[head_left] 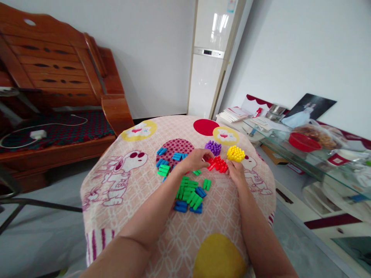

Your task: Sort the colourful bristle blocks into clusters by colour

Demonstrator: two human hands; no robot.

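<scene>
A cluster of small red plastic pegs point(218, 165) lies between my two hands on the cloth-covered table. My left hand point(197, 159) has its fingers curled at the cluster's left edge, closed on a red peg. Against the right side of the cluster, my right hand point(236, 172) is closed with its fingertips on the red pegs; they are partly hidden. A tight purple bundle point(213, 148) stands just beyond the red ones. The yellow bundle point(235, 153) stands just past my right hand. Loose green pegs point(187, 187) and blue pegs point(180, 206) lie nearer me, some overlapping.
The round table has a patterned pink cloth point(162, 247). At right is a glass-topped cabinet point(290, 154) with a red bowl point(304, 142). A wooden bench point(58, 73) stands left, and a tall white air conditioner point(205, 81) stands behind the table.
</scene>
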